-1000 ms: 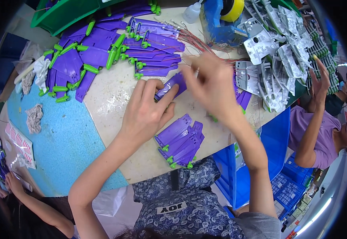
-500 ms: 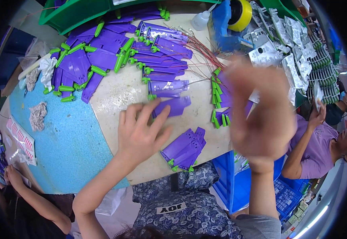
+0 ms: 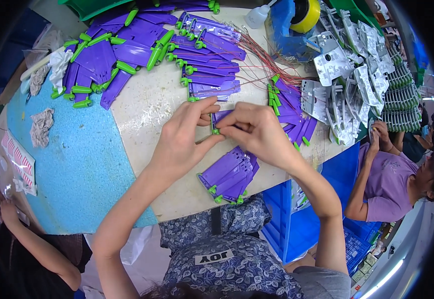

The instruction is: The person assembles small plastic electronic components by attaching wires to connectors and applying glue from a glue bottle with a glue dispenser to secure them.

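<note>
At the middle of the table a purple plastic part with a green end (image 3: 216, 130) lies between my hands, mostly covered by fingers. My right hand (image 3: 259, 132) pinches near its green end with thumb and forefinger. My left hand (image 3: 179, 137) is curled about its left side, fingertips at the upper edge and thumb below. Just nearer to me is a fanned stack of purple parts with green tips (image 3: 229, 174). Beyond my hands a row of similar parts (image 3: 212, 70) lies with thin red wires (image 3: 264, 55) trailing to the right.
Many purple and green parts (image 3: 137, 45) are heaped at the far left, others (image 3: 289, 104) on the right. Silver-grey housings (image 3: 331, 65) pile up at the far right beside a blue tape dispenser (image 3: 282, 37). A crumpled cloth (image 3: 41, 127) lies on the blue mat (image 3: 77, 169). Co-workers sit either side.
My right hand has come from the right, where it was raised and blurred, to the middle. My spread left hand has curled in around the purple part. The whole view has shifted slightly.
</note>
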The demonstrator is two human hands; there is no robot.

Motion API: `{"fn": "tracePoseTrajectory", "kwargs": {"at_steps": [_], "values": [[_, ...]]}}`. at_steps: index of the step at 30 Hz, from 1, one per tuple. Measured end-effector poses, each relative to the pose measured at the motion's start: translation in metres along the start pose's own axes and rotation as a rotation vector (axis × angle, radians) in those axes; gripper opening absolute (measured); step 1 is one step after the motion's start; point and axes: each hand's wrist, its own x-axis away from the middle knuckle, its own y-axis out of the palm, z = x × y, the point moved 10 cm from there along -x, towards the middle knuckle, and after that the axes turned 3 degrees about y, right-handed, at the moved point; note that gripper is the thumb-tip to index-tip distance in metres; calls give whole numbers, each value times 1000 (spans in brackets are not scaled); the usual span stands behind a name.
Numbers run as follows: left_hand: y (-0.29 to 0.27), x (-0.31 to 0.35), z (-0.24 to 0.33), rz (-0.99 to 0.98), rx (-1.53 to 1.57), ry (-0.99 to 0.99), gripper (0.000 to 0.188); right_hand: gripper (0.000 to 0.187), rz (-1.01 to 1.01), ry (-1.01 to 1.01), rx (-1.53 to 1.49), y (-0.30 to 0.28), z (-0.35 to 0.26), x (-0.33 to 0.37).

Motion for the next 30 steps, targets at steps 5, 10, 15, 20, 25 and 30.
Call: {"fn": "tracePoseTrajectory", "kwargs": {"at_steps": [5, 10, 15, 20, 25, 30], "values": [[0, -5, 8, 13, -11, 36, 59, 9, 130, -162, 118, -1, -15, 6], [0, -2, 13, 25, -151, 53, 44, 7, 131, 118, -35, -18, 21, -9], [6, -7, 37, -66, -467, 303, 30, 8, 201, 368, -30, -33, 40, -9], [15, -15, 37, -199, -337, 420, 29, 10, 377, -72, 218, -46, 6, -6], [18, -20, 45, -215, -366, 392, 48, 19, 867, 50, 261, -195, 10, -4], [18, -19, 38, -197, -307, 336, 65, 23, 648, 340, -356, -198, 70, -25]]}}
